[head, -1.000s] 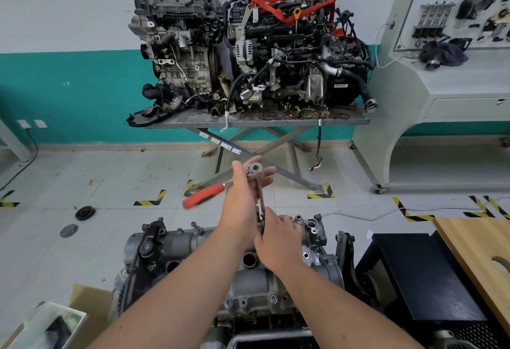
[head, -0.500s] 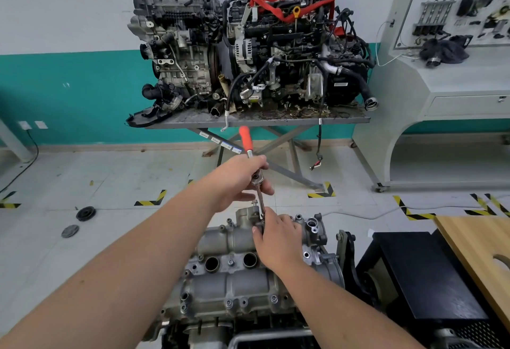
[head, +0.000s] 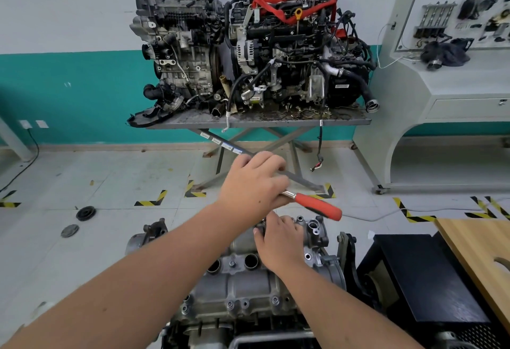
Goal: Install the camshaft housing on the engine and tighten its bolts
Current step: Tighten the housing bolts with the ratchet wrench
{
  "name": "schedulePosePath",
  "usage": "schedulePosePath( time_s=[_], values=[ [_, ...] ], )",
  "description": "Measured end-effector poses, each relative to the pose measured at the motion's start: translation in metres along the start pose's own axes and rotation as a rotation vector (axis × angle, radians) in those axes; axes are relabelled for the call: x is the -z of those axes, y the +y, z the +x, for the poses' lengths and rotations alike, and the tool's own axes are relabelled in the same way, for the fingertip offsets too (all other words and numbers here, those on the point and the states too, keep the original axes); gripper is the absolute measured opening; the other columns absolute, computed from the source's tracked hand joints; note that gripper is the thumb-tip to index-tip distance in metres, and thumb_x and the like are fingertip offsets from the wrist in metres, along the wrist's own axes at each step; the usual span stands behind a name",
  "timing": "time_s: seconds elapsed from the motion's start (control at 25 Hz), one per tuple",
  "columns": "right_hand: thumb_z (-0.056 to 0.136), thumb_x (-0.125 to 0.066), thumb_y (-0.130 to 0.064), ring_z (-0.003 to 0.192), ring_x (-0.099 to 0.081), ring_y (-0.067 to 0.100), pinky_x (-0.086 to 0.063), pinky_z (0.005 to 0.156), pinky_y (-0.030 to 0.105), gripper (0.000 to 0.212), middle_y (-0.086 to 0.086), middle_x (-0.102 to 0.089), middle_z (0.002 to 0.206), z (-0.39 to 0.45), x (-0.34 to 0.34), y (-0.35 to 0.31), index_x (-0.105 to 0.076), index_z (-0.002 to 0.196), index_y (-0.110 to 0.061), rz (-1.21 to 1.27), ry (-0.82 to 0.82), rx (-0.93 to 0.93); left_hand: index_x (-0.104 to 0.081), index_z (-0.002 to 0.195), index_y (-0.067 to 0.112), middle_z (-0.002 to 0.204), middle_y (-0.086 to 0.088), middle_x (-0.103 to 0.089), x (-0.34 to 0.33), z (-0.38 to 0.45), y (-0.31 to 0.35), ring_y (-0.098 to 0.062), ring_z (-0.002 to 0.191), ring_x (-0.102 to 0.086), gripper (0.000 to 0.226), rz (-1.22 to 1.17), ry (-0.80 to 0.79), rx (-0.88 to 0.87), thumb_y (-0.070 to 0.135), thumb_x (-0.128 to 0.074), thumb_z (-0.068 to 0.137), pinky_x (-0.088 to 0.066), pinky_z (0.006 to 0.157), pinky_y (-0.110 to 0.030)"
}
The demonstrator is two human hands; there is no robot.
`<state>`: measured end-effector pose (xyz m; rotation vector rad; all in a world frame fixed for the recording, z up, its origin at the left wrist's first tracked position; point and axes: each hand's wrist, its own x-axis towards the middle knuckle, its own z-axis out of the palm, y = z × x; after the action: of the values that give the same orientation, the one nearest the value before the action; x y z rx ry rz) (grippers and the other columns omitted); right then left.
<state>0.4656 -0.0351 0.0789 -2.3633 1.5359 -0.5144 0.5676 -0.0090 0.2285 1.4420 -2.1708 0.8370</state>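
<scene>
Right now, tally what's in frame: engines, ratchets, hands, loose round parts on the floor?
Engines: 3, two on the lift table, one being worked on
Ratchets: 1
Hands: 2, left, right
Round floor parts: 2
Total: 8

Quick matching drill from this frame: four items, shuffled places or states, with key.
Things:
1. ratchet handle
2. right hand
3. wooden board
4. black disc

Places or states:
A. lying on the floor at the left
B. resting on the camshaft housing
C. red, sticking out to the right of the left hand
D. at the right edge, beside the black box

Pairs: 1-C, 2-B, 3-D, 4-A
</scene>
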Motion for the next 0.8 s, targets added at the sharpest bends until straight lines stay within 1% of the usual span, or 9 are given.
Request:
schedulePosePath(
  time_s=[0.04, 0.12, 0.28, 0.36, 0.4, 0.48, 0.56, 0.68, 0.8],
  values=[
    [0.096, -0.044, -0.047, 0.111, -0.048, 0.019, -0.031, 0.09, 0.04, 0.032, -0.008, -0.063, 0.108, 0.0, -0.001, 0.0, -0.051, 0.116, -0.022, 0.005, 0.017, -0.005, -0.065, 0.065, 0.018, 0.104, -0.003, -0.07, -0.004, -0.008, 0.003, -0.025, 0.104, -0.06, 0.033, -0.039, 0.126, 0.069, 0.046, -0.056, 0.081, -0.043, 0.077, -0.038],
    [0.095, -0.045, -0.045, 0.105, -0.052, 0.019, -0.034, 0.087, 0.039, 0.028, -0.007, -0.063, 0.103, 0.001, -0.002, 0.0, -0.052, 0.11, -0.022, -0.01, 0.034, -0.008, -0.065, 0.069, 0.014, 0.115, -0.01, -0.067, -0.019, -0.023, 0.014, -0.025, 0.113, -0.047, 0.038, -0.14, 0.182, 0.278, 0.049, -0.058, 0.08, -0.038, 0.082, -0.041],
    [0.093, -0.044, -0.034, 0.105, -0.056, 0.021, -0.042, 0.091, 0.038, 0.032, -0.005, -0.062, 0.112, 0.003, -0.008, 0.0, -0.05, 0.124, -0.026, 0.038, -0.062, -0.009, -0.064, 0.113, 0.02, 0.146, -0.012, -0.043, -0.032, -0.042, 0.033, -0.02, 0.132, -0.038, 0.052, -0.643, 0.184, 0.56, 0.063, -0.046, 0.092, -0.031, 0.106, -0.035],
    [0.09, -0.043, -0.035, 0.111, -0.053, 0.019, -0.037, 0.092, 0.039, 0.042, -0.011, -0.06, 0.117, 0.004, -0.008, 0.0, -0.043, 0.132, -0.028, -0.019, -0.021, 0.004, -0.046, 0.133, 0.036, 0.156, -0.001, -0.031, -0.033, -0.048, 0.034, -0.008, 0.138, -0.038, 0.039, -1.006, 0.206, 0.585, 0.05, -0.043, 0.097, -0.032, 0.111, -0.023],
    [0.09, -0.041, -0.038, 0.113, -0.051, 0.019, -0.035, 0.092, 0.04, 0.045, -0.012, -0.059, 0.119, 0.004, -0.008, 0.0, -0.04, 0.134, -0.029, -0.045, -0.003, 0.012, -0.039, 0.138, 0.043, 0.156, 0.0, -0.034, -0.033, -0.048, 0.037, -0.009, 0.131, -0.046, 0.04, -1.096, 0.209, 0.603, 0.046, -0.04, 0.098, -0.039, 0.108, -0.026],
    [0.092, -0.038, -0.043, 0.118, -0.048, 0.019, -0.032, 0.096, 0.041, 0.047, -0.011, -0.059, 0.124, 0.004, -0.006, 0.001, -0.039, 0.136, -0.027, -0.044, -0.019, -0.004, -0.042, 0.136, 0.045, 0.146, 0.0, -0.051, -0.031, -0.039, 0.042, -0.013, 0.11, -0.062, 0.037, -1.28, 0.197, 0.809, 0.05, -0.032, 0.101, -0.049, 0.094, -0.029],
    [0.094, -0.039, -0.045, 0.122, -0.047, 0.02, -0.031, 0.098, 0.042, 0.05, -0.006, -0.061, 0.125, 0.003, -0.006, 0.002, -0.039, 0.14, -0.024, -0.025, -0.028, -0.021, -0.056, 0.123, 0.037, 0.132, -0.003, -0.065, -0.029, -0.024, 0.037, -0.012, 0.106, -0.066, 0.038, -1.542, 0.156, 1.14, 0.058, -0.036, 0.1, -0.047, 0.095, -0.032],
    [0.096, -0.039, -0.048, 0.123, -0.046, 0.021, -0.03, 0.1, 0.043, 0.054, -0.003, -0.063, 0.125, 0.003, -0.004, 0.002, -0.036, 0.143, -0.021, -0.02, -0.028, -0.024, -0.065, 0.112, 0.023, 0.111, -0.004, -0.073, -0.024, -0.022, 0.023, -0.013, 0.103, -0.068, 0.046, -1.789, 0.119, 1.192, 0.055, -0.036, 0.098, -0.042, 0.096, -0.039],
    [0.097, -0.039, -0.05, 0.121, -0.047, 0.021, -0.03, 0.097, 0.042, 0.052, -0.004, -0.064, 0.122, 0.003, -0.004, 0.002, -0.036, 0.14, -0.022, -0.023, -0.025, -0.019, -0.062, 0.097, 0.017, 0.09, -0.005, -0.073, -0.02, -0.016, 0.01, -0.017, 0.087, -0.069, 0.041, -1.782, 0.108, 1.244, 0.045, -0.033, 0.106, -0.045, 0.087, -0.038]
  ],
)
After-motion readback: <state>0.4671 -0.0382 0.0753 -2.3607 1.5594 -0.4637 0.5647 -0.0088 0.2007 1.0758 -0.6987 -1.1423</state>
